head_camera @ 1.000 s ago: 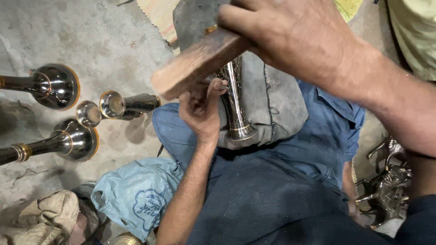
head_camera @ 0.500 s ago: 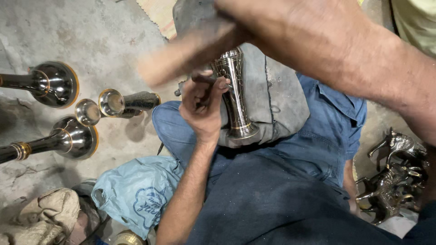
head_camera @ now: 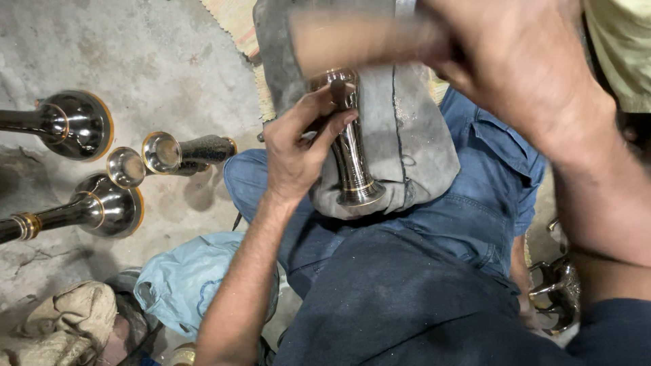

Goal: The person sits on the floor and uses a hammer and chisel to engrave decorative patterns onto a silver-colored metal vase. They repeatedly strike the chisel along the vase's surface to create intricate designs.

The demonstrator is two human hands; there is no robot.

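My left hand (head_camera: 298, 149) grips the metal vase (head_camera: 352, 156) on the grey pad (head_camera: 420, 149); right hand (head_camera: 522, 68) clenches a blurred wooden block (head_camera: 359, 44).

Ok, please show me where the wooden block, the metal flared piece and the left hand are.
wooden block (head_camera: 359, 41), head view, blurred middle.
metal flared piece (head_camera: 352, 159), head view, stem.
left hand (head_camera: 295, 152), head view, back of hand.

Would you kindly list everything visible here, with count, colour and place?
Metal flared piece: one, dark silver, upright on grey pad.
Grey pad: one, on the lap.
Wooden block: one, brown, blurred, above the piece.
Flared metal pieces: four, silver with gold rims, floor at left.
Plastic bag: one, light blue, lower left.
Cloth: one, beige, bottom left.
Metal parts: silver, lower right.
Left hand: grips the piece.
Right hand: holds the block.
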